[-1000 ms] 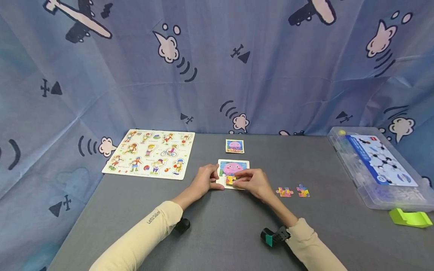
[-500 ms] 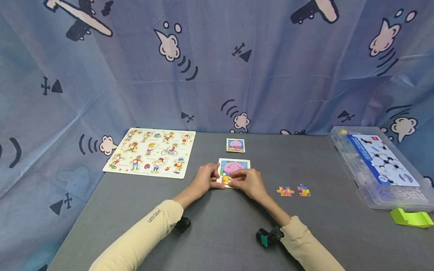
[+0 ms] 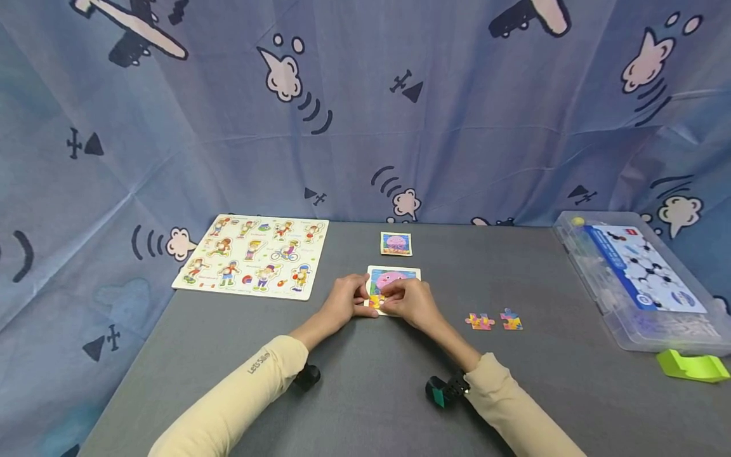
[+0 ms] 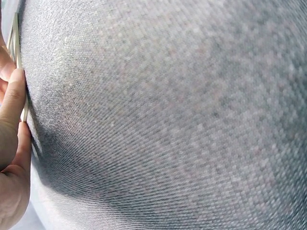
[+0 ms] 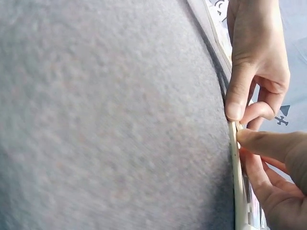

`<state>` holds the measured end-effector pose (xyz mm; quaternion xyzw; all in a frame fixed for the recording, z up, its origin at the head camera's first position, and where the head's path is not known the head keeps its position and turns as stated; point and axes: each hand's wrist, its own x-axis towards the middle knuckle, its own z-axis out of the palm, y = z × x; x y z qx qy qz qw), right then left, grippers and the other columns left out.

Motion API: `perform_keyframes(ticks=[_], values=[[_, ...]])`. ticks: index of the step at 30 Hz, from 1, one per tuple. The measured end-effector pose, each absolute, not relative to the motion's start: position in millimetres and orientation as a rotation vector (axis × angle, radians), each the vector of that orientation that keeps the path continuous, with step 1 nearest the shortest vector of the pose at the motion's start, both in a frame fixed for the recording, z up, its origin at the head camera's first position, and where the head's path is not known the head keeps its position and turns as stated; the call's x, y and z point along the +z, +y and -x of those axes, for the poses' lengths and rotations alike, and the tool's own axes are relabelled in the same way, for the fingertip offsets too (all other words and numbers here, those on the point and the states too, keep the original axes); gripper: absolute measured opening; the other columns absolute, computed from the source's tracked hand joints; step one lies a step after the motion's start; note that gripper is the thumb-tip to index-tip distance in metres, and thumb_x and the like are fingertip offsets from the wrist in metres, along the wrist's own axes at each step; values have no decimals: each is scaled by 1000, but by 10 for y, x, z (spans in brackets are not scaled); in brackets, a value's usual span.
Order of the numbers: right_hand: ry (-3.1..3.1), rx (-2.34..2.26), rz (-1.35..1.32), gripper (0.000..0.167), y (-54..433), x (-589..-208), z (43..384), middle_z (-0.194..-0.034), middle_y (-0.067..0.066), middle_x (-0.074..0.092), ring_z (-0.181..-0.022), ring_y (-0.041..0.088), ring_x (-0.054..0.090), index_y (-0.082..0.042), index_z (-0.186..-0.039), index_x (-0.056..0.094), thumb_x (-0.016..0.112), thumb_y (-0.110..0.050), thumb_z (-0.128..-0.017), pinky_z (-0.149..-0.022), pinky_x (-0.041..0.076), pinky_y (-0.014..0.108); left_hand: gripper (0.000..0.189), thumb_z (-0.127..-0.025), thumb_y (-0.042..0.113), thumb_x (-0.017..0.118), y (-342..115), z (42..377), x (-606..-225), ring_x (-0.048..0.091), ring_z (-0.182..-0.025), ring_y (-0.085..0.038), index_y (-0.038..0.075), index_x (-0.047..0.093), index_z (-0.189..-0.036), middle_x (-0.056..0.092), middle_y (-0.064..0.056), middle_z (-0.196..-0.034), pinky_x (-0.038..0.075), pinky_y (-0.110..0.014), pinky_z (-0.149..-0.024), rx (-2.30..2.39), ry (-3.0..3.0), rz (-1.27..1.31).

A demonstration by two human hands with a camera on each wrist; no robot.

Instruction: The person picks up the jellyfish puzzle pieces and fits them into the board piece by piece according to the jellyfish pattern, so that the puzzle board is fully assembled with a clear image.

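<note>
A small jigsaw board [image 3: 394, 267] with a pink sea-creature picture lies mid-table in the head view. My left hand [image 3: 344, 300] grips its lower left corner, thumb along the near edge and bent fingers at the left side. Between thumb and fingers, my right hand [image 3: 415, 303] pinches a yellow puzzle piece [image 3: 375, 301] over the board's lower left part, partly covering it. Two loose puzzle pieces lie to the right, one pink and yellow [image 3: 480, 322], the other blue and yellow [image 3: 511, 320]. In the right wrist view, both hands' fingertips meet at the board's pale edge [image 5: 235, 163].
Behind the board lies a small picture card [image 3: 396, 244] with a similar pink creature. A large board of sports figures [image 3: 251, 257] is at the back left. A clear plastic case [image 3: 617, 330] and a bright green holder [image 3: 692, 367] stand on the right.
The right hand has slid left with the yellow puzzle piece, bringing it to the board's lower left corner. The left hand has stayed in place.
</note>
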<state>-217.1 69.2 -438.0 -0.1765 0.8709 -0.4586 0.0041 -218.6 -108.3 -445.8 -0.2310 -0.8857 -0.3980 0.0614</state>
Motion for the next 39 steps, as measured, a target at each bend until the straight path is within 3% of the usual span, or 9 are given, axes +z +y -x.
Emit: perform_keyframes(ticks=[13, 19, 26, 31, 39], values=[[2723, -1481, 629, 22, 734, -4406, 2182, -84, 11, 72, -70, 17, 68, 3, -90, 72, 81, 3, -70, -60, 52, 22, 38, -61, 11, 90, -1087, 2200, -4483, 43, -63, -13, -1, 54, -67, 52, -8, -71, 34, -18, -57, -1185, -2676, 710], [2734, -1485, 658, 15, 691, -4439, 2201, -79, 11, 71, -69, 19, 69, 3, -85, 72, 78, 7, -71, -60, 52, 22, 39, -61, 12, 90, -1089, 2192, -4484, 44, -61, -15, -2, 54, -67, 54, -10, -71, 34, -18, -56, -1182, -2674, 706], [2719, -1504, 603, 15, 644, -4416, 2197, -78, 14, 71, -68, 21, 69, 5, -84, 71, 78, 8, -70, -59, 53, 24, 40, -60, 11, 90, -1086, 2198, -4474, 46, -68, -15, -2, 53, -67, 64, -17, -85, 35, -18, -58, -1187, -2679, 690], [2535, -1644, 518, 21, 722, -4437, 2184, -88, 20, 70, -77, 25, 70, 10, -94, 69, 76, 8, -74, -64, 53, 22, 40, -61, 10, 90, -1069, 2185, -4451, 40, -61, -11, -3, 53, -67, 50, -9, -68, 34, -19, -55, -1168, -2705, 699], [2261, -1863, 400, 34, 1026, -4359, 2144, -102, 31, 64, -86, 22, 69, 18, -109, 59, 72, 10, -79, -71, 52, 20, 40, -62, 8, 90, -1050, 2169, -4394, 33, -58, -5, -5, 53, -67, 47, -10, -65, 31, -19, -54, -1204, -2718, 676]])
